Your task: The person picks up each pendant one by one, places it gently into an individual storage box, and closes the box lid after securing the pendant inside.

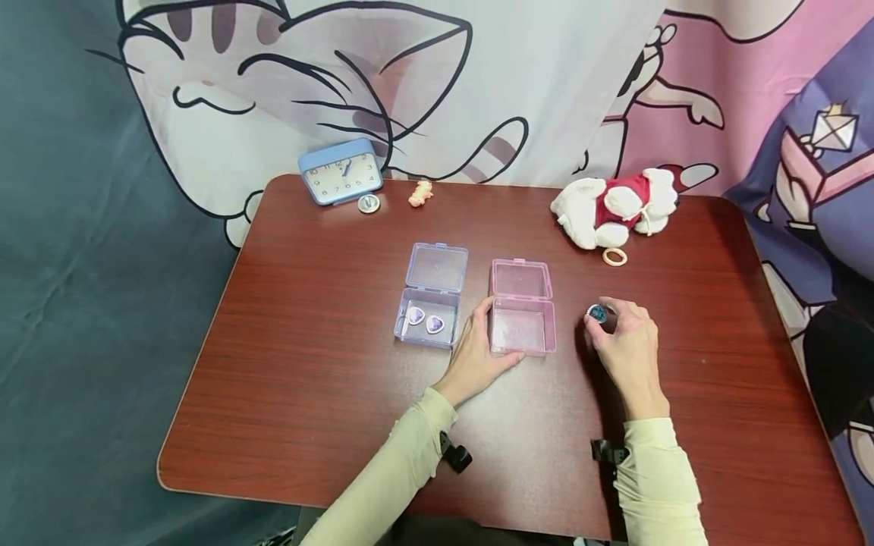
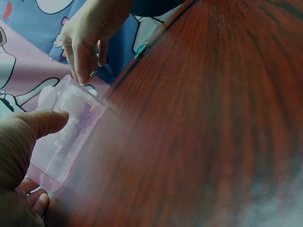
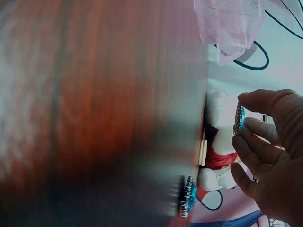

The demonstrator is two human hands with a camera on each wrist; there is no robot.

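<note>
My left hand (image 1: pixel 473 356) holds the open pink plastic box (image 1: pixel 522 326), its thumb along the near side and its fingers at the left wall. Nothing lies inside that box. Between thumb and fingertips, my right hand (image 1: pixel 627 345) pinches a blue gem ornament with a beaded silvery rim (image 1: pixel 597 313), raised to the right of the box. A second blue gem ornament (image 3: pixel 188 196) lies on the table, showing in both wrist views; in the head view the right hand hides it. Left of the pink box, an open lilac box (image 1: pixel 428 341) contains two purple heart-shaped gem ornaments (image 1: pixel 435 324).
On the brown table (image 1: pixel 300 394), a blue clock (image 1: pixel 341 173), a small round metallic item (image 1: pixel 369 203) and a small pinkish figurine (image 1: pixel 420 192) stand at the back left. A white plush toy in red (image 1: pixel 617 205) lies at the back right, with a pale ring (image 1: pixel 614 257) before it.
</note>
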